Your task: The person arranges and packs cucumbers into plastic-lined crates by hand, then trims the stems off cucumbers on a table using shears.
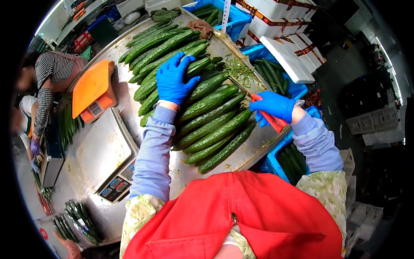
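Rows of long green cucumbers (214, 105) lie side by side on a metal table. My left hand (175, 80), in a blue glove, rests on top of the pile with its fingers spread and its thumb out to the side. In a matching glove, my right hand (276, 105) is closed around red-handled scissors (273, 121) at the right side of the row. The narrow blades point up and left toward the cucumber ends. Small green trimmings (241, 71) are scattered along the table by the far ends.
An orange scale (92, 88) and a flat digital scale (105, 151) stand to the left. Blue-lined crates (297, 90) of cucumbers line the right edge, below white foam boxes (276, 21). Bundled cucumbers (82, 220) lie lower left. A person (54, 73) works across the table.
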`<state>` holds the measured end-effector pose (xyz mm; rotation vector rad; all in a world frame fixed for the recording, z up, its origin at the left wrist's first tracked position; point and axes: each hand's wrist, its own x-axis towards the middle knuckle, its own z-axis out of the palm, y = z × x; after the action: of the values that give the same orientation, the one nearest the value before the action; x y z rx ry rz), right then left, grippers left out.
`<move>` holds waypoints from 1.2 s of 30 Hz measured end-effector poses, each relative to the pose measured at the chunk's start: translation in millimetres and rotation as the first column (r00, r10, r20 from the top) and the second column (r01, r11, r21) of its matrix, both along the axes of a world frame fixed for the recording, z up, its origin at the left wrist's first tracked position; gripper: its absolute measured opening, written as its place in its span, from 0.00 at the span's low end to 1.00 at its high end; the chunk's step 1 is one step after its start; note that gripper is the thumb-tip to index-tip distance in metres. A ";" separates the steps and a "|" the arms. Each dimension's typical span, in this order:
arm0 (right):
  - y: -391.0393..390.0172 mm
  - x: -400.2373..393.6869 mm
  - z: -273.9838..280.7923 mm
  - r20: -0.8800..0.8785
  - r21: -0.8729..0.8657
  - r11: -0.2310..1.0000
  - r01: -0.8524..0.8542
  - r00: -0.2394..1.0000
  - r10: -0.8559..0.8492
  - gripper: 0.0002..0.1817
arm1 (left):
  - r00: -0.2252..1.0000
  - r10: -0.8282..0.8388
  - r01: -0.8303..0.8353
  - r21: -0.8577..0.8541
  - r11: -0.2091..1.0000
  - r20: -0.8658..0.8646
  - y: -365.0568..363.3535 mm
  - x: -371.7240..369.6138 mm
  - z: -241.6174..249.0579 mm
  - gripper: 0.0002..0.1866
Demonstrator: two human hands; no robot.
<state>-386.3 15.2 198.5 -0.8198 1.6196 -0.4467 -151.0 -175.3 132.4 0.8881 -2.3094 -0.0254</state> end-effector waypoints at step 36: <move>47.7 -51.3 -80.0 0.368 -0.073 0.943 0.326 0.887 -0.278 0.19 | 0.987 0.050 -0.040 -0.066 0.997 0.156 59.0 4.5 -17.6 0.26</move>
<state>-437.7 63.0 118.4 -0.5420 1.3904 -0.8834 -146.5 -116.3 114.8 0.9393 -2.4205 0.1407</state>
